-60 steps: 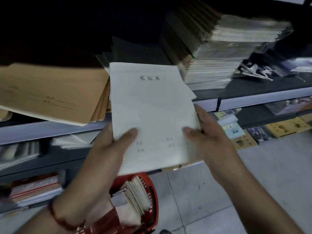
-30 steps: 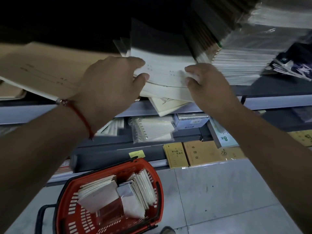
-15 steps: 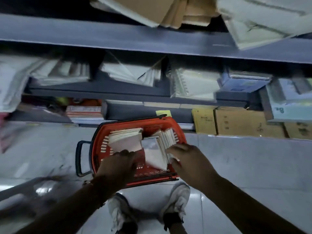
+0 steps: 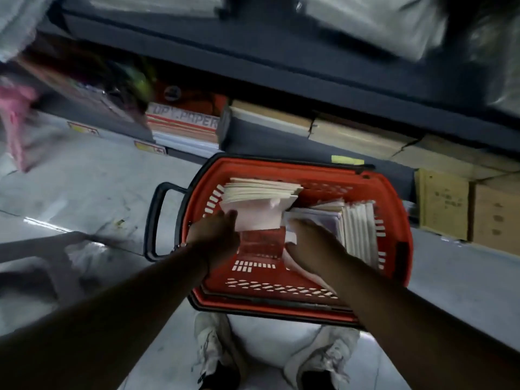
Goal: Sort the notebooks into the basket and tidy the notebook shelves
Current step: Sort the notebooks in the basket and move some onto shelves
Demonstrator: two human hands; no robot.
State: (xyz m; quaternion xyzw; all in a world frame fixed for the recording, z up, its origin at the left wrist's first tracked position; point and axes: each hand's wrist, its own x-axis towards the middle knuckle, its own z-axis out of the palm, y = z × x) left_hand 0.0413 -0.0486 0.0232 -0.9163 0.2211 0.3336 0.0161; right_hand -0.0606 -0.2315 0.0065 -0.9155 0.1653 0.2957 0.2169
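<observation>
- The red basket (image 4: 394,209) sits on the floor (image 4: 84,187) just in front of the bottom shelf (image 4: 281,142), and both hands are down inside it among the notebooks.
- Left hand (image 4: 215,237): fingers look fairly straight, resting against the lower edge of the leaning white stack (image 4: 261,198) at the basket's left — touching it, not clearly gripping.
- Right hand (image 4: 306,246): laid over the pale-covered notebooks (image 4: 318,220) in the middle; motion blur hides the fingers, so I cannot tell whether they curl round anything.
- A row of thin notebooks (image 4: 360,226) stands on edge along the right wall.
- Handling, as a guess: these are thin, soft-cover books — light singly, floppy, and apt to fan out or slide off one another. A stack will carry some weight and bend if held by one corner.
- Best hold: pinch a bundle across the spine side, thumb on one cover and fingers on the other, or square it between two flat palms.
- Risk: bent corners against the basket's slotted walls, and the leaning stack toppling once its support is taken away.
</observation>
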